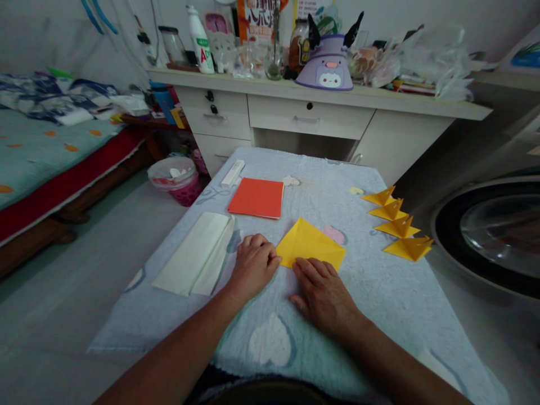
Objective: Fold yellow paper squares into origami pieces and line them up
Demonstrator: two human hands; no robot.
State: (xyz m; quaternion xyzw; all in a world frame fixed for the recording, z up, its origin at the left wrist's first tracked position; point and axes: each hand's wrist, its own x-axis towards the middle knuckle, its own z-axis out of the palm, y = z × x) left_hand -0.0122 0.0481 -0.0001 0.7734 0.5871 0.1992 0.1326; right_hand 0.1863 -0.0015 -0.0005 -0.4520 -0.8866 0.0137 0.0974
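A sheet of yellow origami paper (310,243), folded to a kite-like shape, lies flat on the cloth-covered table. At its left corner my left hand (253,263) is closed, with thumb and curled fingers pinching the paper's tip. My right hand (323,289) rests on the lower edge with its fingers stretched out flat, pressing the paper down. Part of that edge is hidden under the right fingers. Off to the right stand several folded yellow paper cranes (399,227) in a row.
A stack of orange-red paper (256,198) lies beyond my left hand, with a small white box (233,173) behind it. Folded pale paper (194,253) is at the left. A cluttered white desk (270,87) closes off the far side; a round appliance door (489,230) stands right.
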